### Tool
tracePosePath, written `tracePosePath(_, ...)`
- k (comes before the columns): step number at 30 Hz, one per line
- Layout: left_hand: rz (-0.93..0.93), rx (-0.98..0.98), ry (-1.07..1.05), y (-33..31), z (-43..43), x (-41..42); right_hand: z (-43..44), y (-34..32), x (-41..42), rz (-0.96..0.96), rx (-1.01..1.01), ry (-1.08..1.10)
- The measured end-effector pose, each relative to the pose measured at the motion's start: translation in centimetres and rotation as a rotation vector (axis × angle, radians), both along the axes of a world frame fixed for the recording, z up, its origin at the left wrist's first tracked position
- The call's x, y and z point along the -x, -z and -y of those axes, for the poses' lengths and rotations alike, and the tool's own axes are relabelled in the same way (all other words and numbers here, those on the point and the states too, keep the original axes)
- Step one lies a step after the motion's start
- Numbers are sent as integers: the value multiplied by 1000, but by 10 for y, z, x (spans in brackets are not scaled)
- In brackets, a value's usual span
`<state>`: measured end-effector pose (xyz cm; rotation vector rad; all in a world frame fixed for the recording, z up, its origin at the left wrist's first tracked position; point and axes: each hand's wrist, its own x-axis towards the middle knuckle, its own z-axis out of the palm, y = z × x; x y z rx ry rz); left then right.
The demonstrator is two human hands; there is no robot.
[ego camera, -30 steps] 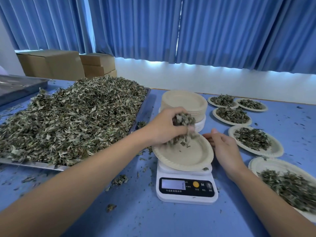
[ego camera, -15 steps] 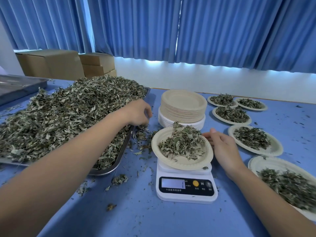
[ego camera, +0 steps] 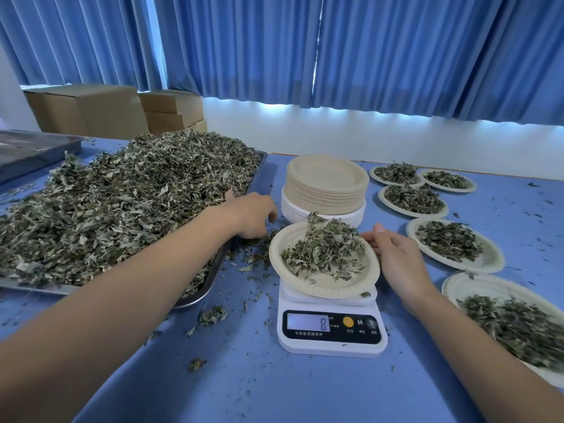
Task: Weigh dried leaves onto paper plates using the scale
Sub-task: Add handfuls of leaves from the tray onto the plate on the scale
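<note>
A paper plate [ego camera: 305, 289] with a mound of dried leaves [ego camera: 323, 251] sits tilted on the white scale [ego camera: 332, 345], whose display reads 8. A steel tray [ego camera: 213, 280] on the left holds the big heap of dried leaves [ego camera: 122, 203]. My left hand [ego camera: 253, 215] hovers at the tray's right edge, fingers curled down toward loose leaves spilled between the tray and the plate; its fingertips are hidden. On the other side, my right hand [ego camera: 393, 257] rests against the plate's right rim with relaxed fingers.
A stack of unused paper plates [ego camera: 326, 184] stands just behind the scale. Several filled plates [ego camera: 451, 242] lie in a row to the right, the nearest [ego camera: 512, 325] under my right forearm. Cardboard boxes [ego camera: 88, 111] and a second tray [ego camera: 30, 151] are far left. Leaf scraps litter the blue table.
My left hand dropped its handful onto the plate on the scale and moved back left to the tray's edge. The right hand stayed at the plate's rim.
</note>
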<state>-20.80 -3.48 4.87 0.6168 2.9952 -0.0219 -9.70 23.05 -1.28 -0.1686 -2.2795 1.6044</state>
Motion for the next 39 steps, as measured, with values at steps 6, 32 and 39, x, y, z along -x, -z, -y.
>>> tracePosePath(6,-84,-130,56,9,11,-2,1,-1,-1,4,-12,-11)
tracePosePath(32,-33,-556,443,-25,-60,-62,4,-8,-7,3,-13,-12)
tracePosePath(39,-415,-373,15,-32,-24,-63,0,-22,-11,-6,-72,10)
